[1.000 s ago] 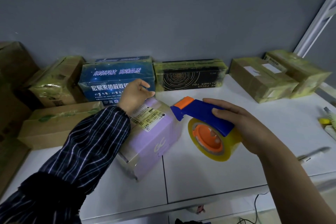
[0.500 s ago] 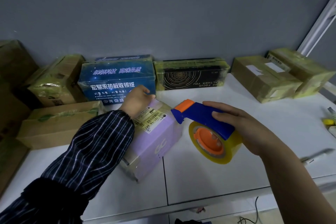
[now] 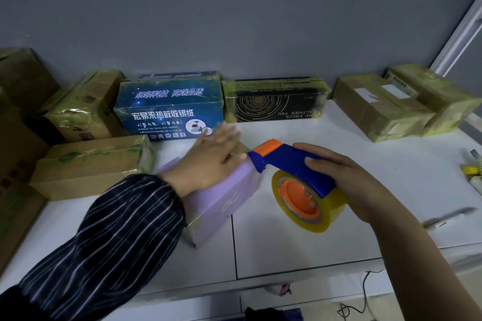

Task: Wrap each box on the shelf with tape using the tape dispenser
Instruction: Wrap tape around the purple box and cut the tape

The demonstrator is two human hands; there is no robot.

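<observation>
Left hand [image 3: 208, 161] flat, fingers straight, on purple box [image 3: 221, 203], right hand [image 3: 347, 185] gripping tape dispenser [image 3: 292, 169] beside it, open white shelf [image 3: 339, 250] lower right, grey wall [image 3: 234, 21] above.

A front box [image 3: 219, 206] lies on the shelf [image 3: 300, 250], a little left of the middle. The left hand [image 3: 208, 161] rests flat on top of it. Just right of it is the tape dispenser [image 3: 300, 182], held in the right hand [image 3: 347, 180]. Behind them, the back boxes [image 3: 169, 107] stand in a row along the wall. A side box [image 3: 88, 164] lies left of the front box. The corner boxes [image 3: 378, 107] sit at the back right.
</observation>
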